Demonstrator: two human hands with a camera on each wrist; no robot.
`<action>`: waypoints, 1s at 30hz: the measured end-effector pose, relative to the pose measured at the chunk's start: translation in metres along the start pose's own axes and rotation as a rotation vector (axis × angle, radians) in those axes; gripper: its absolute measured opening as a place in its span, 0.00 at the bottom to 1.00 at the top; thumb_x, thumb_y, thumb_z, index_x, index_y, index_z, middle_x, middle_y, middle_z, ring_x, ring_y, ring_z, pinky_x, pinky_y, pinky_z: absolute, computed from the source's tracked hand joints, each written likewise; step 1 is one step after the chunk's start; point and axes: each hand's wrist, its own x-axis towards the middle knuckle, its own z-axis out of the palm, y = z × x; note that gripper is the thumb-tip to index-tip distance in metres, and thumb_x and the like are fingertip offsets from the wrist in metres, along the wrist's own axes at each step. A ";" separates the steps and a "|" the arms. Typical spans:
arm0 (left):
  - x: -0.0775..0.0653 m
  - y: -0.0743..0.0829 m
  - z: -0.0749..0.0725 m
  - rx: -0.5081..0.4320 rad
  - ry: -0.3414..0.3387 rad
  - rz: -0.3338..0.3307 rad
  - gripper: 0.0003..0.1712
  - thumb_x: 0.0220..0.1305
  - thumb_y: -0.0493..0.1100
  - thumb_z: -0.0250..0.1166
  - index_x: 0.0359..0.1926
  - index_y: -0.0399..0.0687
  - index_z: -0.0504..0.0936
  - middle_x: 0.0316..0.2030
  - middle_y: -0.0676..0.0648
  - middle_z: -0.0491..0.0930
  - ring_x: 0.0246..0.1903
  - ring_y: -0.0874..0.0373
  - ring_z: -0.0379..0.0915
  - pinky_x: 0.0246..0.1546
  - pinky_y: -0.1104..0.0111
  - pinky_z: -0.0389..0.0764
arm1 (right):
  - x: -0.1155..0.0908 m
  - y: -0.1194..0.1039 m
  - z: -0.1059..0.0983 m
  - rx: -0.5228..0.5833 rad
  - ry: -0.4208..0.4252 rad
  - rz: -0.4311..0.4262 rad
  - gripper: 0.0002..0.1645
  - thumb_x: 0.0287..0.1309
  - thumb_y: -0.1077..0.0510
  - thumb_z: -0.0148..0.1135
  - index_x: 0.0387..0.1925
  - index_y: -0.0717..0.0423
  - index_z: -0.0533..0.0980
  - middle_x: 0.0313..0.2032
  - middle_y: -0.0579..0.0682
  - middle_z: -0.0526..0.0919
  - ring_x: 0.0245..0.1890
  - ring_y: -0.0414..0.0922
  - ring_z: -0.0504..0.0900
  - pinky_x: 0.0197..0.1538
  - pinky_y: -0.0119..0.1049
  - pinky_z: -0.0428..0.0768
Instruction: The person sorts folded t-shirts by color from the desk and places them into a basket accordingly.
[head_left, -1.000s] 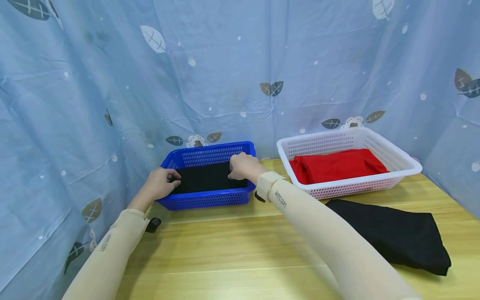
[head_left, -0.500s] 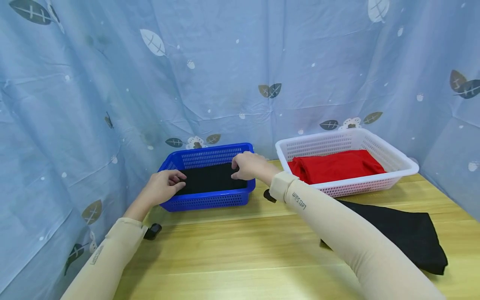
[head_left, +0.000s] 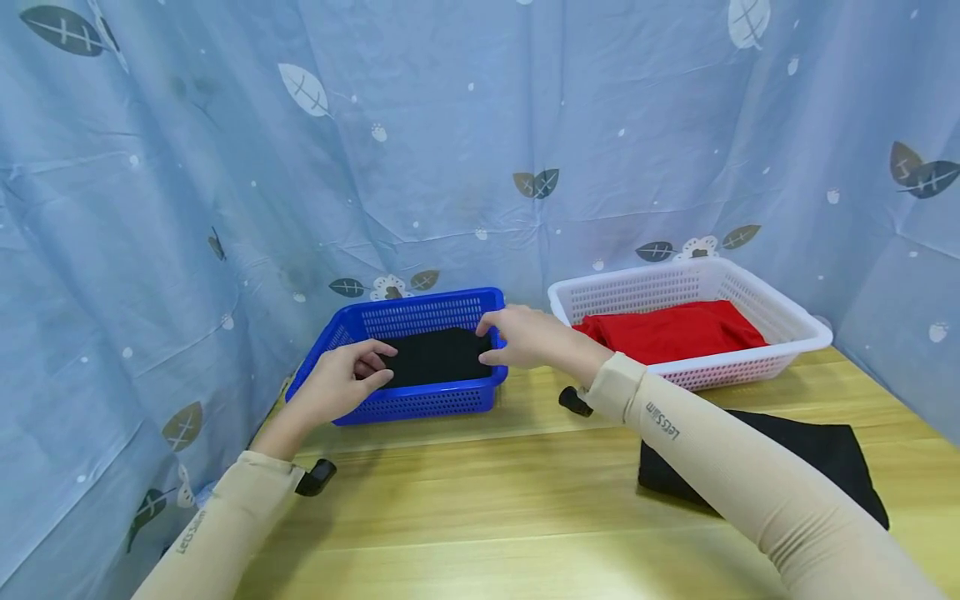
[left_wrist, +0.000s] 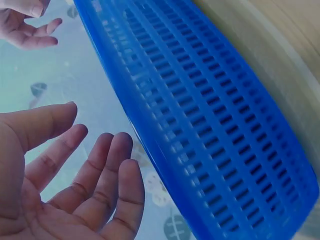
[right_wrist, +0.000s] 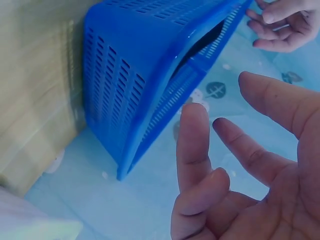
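Note:
A blue perforated basket point(head_left: 420, 406) stands at the back left of the table, with a folded black cloth point(head_left: 431, 357) lying inside it. My left hand point(head_left: 345, 379) hovers over the basket's left front, its fingers loosely bent and holding nothing. Over the right end of the basket is my right hand point(head_left: 528, 337), also holding nothing, its thumb and fingers spread apart. Both wrist views show the hands apart from the blue basket's wall. A second folded black cloth point(head_left: 795, 450) lies on the table at the right, partly hidden by my right forearm.
Right of the blue basket stands a white perforated basket point(head_left: 750, 358) holding red folded cloth point(head_left: 675, 333). A blue leaf-print curtain point(head_left: 420, 125) hangs behind and at both sides. The wooden table point(head_left: 465, 500) spreads in front of the baskets.
The right hand has drawn back to the right and lifted off the black cloth in the blue basket. The left hand has moved slightly right and its fingers have loosened.

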 end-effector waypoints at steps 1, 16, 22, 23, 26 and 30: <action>0.000 0.002 0.002 -0.012 -0.004 0.008 0.19 0.76 0.41 0.67 0.64 0.47 0.83 0.45 0.45 0.87 0.40 0.57 0.84 0.39 0.63 0.82 | -0.005 0.002 -0.002 0.007 0.005 -0.003 0.28 0.73 0.44 0.68 0.69 0.47 0.78 0.62 0.55 0.82 0.59 0.50 0.81 0.62 0.48 0.84; -0.001 0.053 0.039 -0.136 -0.079 0.135 0.24 0.74 0.42 0.70 0.68 0.54 0.80 0.44 0.51 0.86 0.42 0.59 0.84 0.39 0.66 0.83 | -0.076 0.037 -0.008 0.035 0.083 -0.050 0.33 0.70 0.42 0.70 0.72 0.43 0.76 0.60 0.54 0.85 0.54 0.49 0.84 0.48 0.43 0.86; -0.002 0.075 0.055 -0.186 -0.122 0.212 0.25 0.75 0.42 0.70 0.69 0.54 0.79 0.44 0.51 0.86 0.42 0.60 0.85 0.35 0.69 0.82 | -0.104 0.049 -0.008 0.032 0.129 -0.042 0.32 0.67 0.42 0.72 0.69 0.44 0.77 0.56 0.54 0.85 0.46 0.46 0.84 0.42 0.37 0.83; -0.002 0.078 0.058 -0.191 -0.128 0.229 0.25 0.74 0.42 0.70 0.69 0.54 0.79 0.44 0.51 0.86 0.42 0.59 0.86 0.35 0.69 0.83 | -0.110 0.051 -0.008 0.036 0.139 -0.043 0.32 0.67 0.43 0.73 0.68 0.45 0.78 0.54 0.54 0.85 0.45 0.46 0.83 0.42 0.37 0.83; -0.001 0.087 0.068 -0.209 -0.151 0.269 0.26 0.74 0.41 0.71 0.69 0.54 0.79 0.44 0.50 0.86 0.42 0.59 0.86 0.37 0.69 0.84 | -0.126 0.057 -0.008 0.059 0.160 -0.044 0.33 0.66 0.42 0.74 0.68 0.46 0.78 0.51 0.53 0.84 0.42 0.43 0.82 0.43 0.36 0.83; 0.001 0.099 0.083 -0.243 -0.197 0.313 0.27 0.74 0.40 0.71 0.71 0.53 0.77 0.44 0.50 0.86 0.40 0.60 0.86 0.39 0.70 0.85 | -0.149 0.064 -0.011 0.090 0.172 -0.025 0.35 0.66 0.39 0.73 0.69 0.45 0.77 0.52 0.51 0.84 0.40 0.39 0.82 0.46 0.39 0.84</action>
